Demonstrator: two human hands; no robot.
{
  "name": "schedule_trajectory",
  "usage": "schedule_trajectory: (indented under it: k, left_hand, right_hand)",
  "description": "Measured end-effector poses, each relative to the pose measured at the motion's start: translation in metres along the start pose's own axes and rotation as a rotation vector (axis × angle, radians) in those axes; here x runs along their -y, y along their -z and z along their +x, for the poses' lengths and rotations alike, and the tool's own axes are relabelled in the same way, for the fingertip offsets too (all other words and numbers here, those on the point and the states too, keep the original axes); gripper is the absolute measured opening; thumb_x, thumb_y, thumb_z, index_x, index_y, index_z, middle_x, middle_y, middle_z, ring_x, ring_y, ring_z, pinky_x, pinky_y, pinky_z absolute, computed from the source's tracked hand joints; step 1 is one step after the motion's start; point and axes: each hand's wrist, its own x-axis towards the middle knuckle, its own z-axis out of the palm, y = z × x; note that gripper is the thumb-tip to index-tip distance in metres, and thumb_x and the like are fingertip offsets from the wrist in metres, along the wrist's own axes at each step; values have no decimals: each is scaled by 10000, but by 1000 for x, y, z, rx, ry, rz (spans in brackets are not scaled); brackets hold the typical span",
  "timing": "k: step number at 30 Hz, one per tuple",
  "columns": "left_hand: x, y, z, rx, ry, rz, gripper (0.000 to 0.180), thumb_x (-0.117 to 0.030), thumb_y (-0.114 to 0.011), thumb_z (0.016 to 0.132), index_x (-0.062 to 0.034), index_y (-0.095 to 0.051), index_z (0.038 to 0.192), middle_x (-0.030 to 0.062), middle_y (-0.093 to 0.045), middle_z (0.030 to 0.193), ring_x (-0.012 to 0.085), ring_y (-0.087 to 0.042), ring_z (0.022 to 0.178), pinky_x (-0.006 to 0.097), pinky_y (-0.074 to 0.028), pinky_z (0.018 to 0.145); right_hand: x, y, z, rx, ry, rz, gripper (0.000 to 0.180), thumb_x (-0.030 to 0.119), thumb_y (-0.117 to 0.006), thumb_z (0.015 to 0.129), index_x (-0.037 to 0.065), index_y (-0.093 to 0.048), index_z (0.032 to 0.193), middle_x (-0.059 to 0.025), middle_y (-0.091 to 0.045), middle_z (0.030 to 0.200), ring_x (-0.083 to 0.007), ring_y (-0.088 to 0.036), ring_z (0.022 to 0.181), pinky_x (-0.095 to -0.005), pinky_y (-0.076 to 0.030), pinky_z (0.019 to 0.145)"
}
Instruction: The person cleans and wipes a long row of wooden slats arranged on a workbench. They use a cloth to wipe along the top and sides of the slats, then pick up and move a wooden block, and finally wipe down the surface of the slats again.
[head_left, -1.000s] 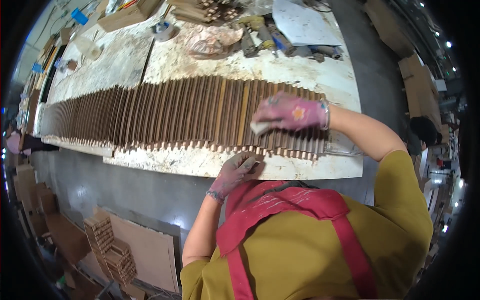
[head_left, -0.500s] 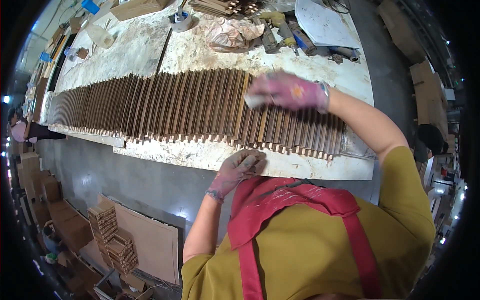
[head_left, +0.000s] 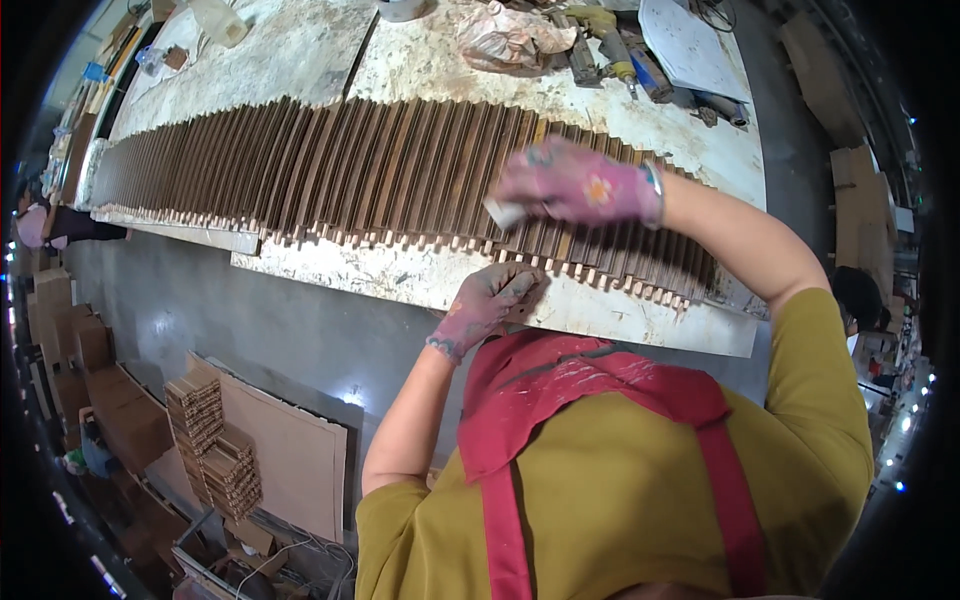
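Observation:
A long row of dark brown wooden slats (head_left: pixel 390 175), with pale peg ends along the near side, lies across the worktable (head_left: pixel 320 265). My right hand (head_left: pixel 585 185), in a pink flowered glove, is closed round a small whitish pad (head_left: pixel 505 212) over the slats right of the row's middle. The pad seems to rest on the slats; motion blurs the fingers. By the table's front edge, my left hand (head_left: pixel 490 303), in a stained pink glove, has its fingers drawn together close to the peg ends. Whatever it may hold is hidden.
Behind the slats lie a crumpled cloth (head_left: pixel 515 38), a yellowish power tool (head_left: pixel 610 45) and white sheets (head_left: pixel 690 50). Stacked wooden pieces (head_left: pixel 215 440) stand on the left below the table. Another person (head_left: pixel 50 222) is at the far left.
My right hand has drawn the pad along the slats toward their near ends. The table sits higher in the picture as the view shifts. My left hand stays near the peg ends.

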Motion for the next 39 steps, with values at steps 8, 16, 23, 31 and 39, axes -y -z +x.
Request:
schedule_trajectory:
  k: [8, 16, 23, 31, 39]
  left_hand:
    - [1, 16, 7, 202, -23, -52, 408, -370, -548, 988, -8, -644, 1150, 21, -616, 908, 88, -561, 785, 225, -500, 649]
    - [15, 40, -13, 70, -226, 182, 271, -197, -533, 1002, -2, -601, 1177, 39, -657, 998, 92, -604, 876, 222, -517, 720]
    - [-8, 54, -30, -135, -19, -24, 290, -229, -542, 1002, -22, -607, 1195, 37, -674, 1025, 89, -625, 776, 214, -504, 635]
    - [-24, 30, -21, -34, 57, 189, 328, -276, -541, 1002, -52, -588, 1237, 22, -692, 1052, 49, -618, 785, 190, -447, 578]
    - [-10, 28, -12, -129, 77, -9, 281, -212, -591, 977, -6, -619, 1165, 18, -665, 997, 89, -613, 865, 230, -506, 775]
  right_hand:
    - [28, -21, 1, 55, 48, -82, 561, 45, -695, 742, 200, -551, 1262, -57, -603, 1174, -218, -589, 1060, -395, -453, 905]
    - [27, -8, 60, -254, 70, -111, 412, 2, -582, 824, 133, -581, 1214, -102, -614, 1163, -246, -614, 1042, -380, -500, 889]
    - [37, -2, -7, 299, -63, -5, 386, 188, -602, 827, 150, -585, 1212, -78, -618, 1122, -259, -608, 1027, -392, -462, 887]
    - [58, -21, -16, 14, -205, -184, 345, 190, -623, 849, 115, -575, 1183, -94, -607, 1141, -264, -608, 1036, -420, -474, 864]
    - [31, -21, -108, -369, -316, 265, 370, 267, -637, 864, 119, -578, 1197, -118, -584, 1033, -317, -623, 901, -439, -482, 757]
